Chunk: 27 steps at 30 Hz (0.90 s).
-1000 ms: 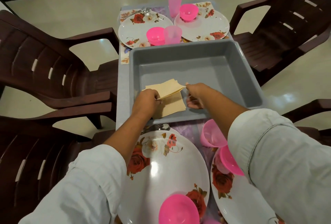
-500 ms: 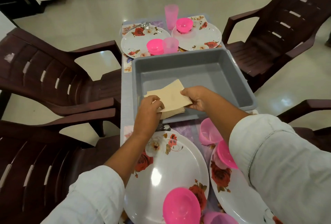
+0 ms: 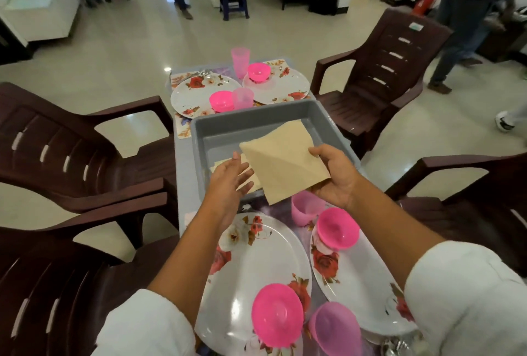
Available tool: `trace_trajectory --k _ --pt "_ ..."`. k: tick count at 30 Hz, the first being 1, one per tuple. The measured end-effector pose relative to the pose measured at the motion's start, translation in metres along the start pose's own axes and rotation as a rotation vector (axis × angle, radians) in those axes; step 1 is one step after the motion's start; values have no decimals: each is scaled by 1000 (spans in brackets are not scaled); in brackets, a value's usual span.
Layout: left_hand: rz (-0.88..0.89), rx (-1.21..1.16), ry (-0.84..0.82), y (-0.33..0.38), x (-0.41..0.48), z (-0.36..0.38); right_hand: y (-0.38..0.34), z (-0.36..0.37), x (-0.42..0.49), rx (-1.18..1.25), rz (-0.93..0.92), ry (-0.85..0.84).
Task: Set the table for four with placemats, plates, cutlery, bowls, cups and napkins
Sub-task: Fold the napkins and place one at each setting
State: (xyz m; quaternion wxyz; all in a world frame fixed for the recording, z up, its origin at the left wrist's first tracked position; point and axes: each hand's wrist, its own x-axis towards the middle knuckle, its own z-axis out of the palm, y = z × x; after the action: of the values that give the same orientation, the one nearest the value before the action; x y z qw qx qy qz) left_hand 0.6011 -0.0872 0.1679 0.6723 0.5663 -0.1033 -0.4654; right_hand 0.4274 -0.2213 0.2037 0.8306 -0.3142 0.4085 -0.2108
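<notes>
Pinching a tan napkin (image 3: pixel 285 162) by its right edge, my right hand (image 3: pixel 333 176) has its thumb on top and its fingers curled beneath. The sheet hangs in the air over the near rim of the grey tub (image 3: pixel 256 124), one corner pointing away from me and another drooping toward the plates. My left hand (image 3: pixel 231 181) is beside it, palm turned inward, fingers straight and spread, holding nothing. Its fingertips are just beside the napkin's lower left edge, and I cannot tell whether they touch it. Under that hand the spare napkins (image 3: pixel 219 167) lie flat on the tub's floor, at its near left corner. The tub sits in the middle of the narrow table, between two pairs of settings. Close to me, the near left plate (image 3: pixel 256 264) carries a bright pink bowl (image 3: pixel 276 314) at its near edge, and the near right plate (image 3: pixel 359 284) carries a second bowl (image 3: pixel 338 227) at its far edge. A pale pink cup (image 3: pixel 305 207) stands just below the tub between the two plates, and another cup (image 3: pixel 335 330) stands nearer to me. Beyond the tub lie the far left plate (image 3: pixel 194 93) and the far right plate (image 3: pixel 288 87), each with a pink bowl and a cup by it. Dark brown chairs (image 3: pixel 71 150) flank the table.
</notes>
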Motion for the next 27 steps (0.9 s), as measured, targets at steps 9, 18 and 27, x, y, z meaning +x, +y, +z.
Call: trace_trajectory --k 9,18,27 --pt "66 93 -66 -21 -42 48 -1 -68 -55 -80 20 9" --pt "216 434 26 -58 -55 90 -4 -155 -63 -449 -84 23" --pt "216 691 194 -92 -93 106 -7 -194 -70 -1078 -297 -58"
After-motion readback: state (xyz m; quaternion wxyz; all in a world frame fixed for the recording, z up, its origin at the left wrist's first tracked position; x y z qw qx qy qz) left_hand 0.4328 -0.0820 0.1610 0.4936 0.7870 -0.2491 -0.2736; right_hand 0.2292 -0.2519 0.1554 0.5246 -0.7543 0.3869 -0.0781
